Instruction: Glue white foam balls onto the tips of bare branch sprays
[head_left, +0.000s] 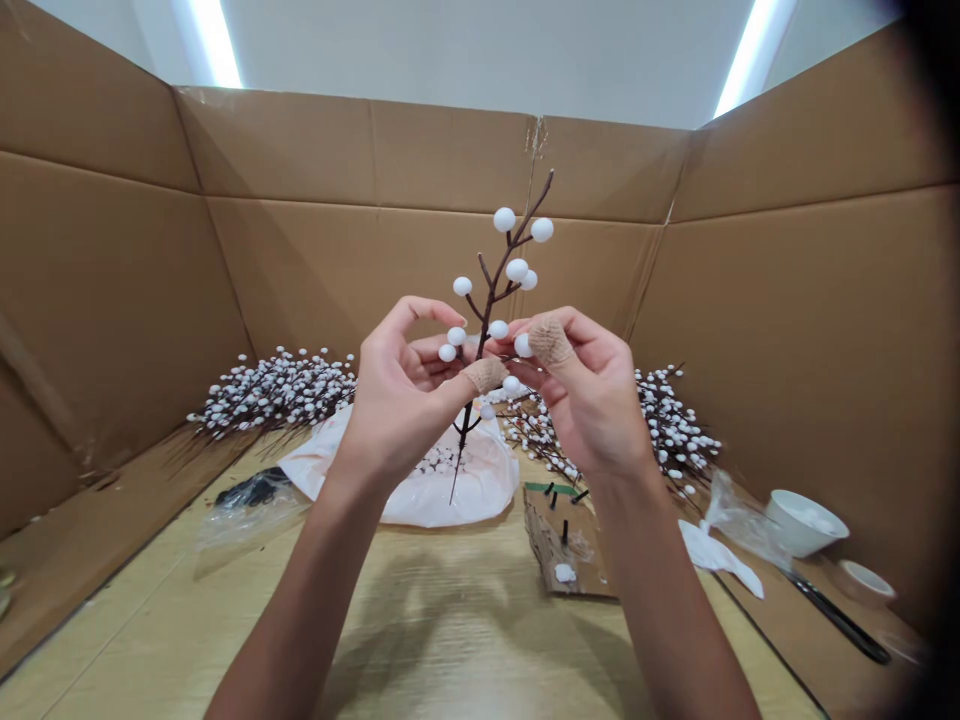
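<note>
Above the tabletop (435,600), the branch (492,288), aligned from seven to one o'clock, is pinched narrowly by the left hand (394,385); at its three o'clock, a white ball (523,345) is held by the right hand (600,385) (both thumbs are wrapped).

There is one view, and it comes from the person's head. It looks forward and a bit down, over the worktop (420,640) to the cardboard wall (300,150) behind. The left hand (409,385), right hand (592,390) and twig (491,295) are up close, near the middle. Lights (215,42) show up at the top.
</note>
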